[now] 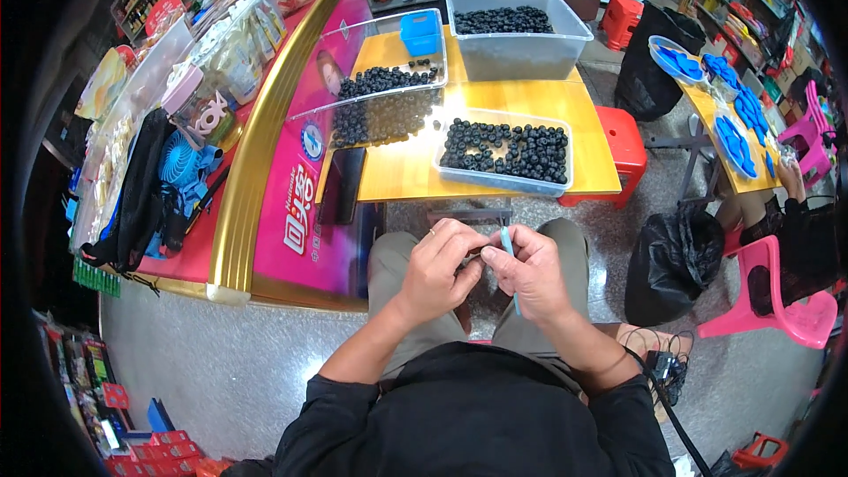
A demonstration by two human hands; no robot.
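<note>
Tubs of black pieces stand on a yellow table over grey floor. Above the lap, the right hand pinches a blue tool; the left hand curls alongside, its grip unclear.

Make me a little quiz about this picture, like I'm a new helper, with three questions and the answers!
1. True or false: the left hand is the one gripping the light-blue tool.
2. What lies in the nearest clear tub?
A) Pink cups
B) Small black pieces
C) Green leaves
3. Fill in the colour: the stool beside the yellow table is ____.

Key: 1. False, the right hand grips it. 2. B. 3. Red.
</note>
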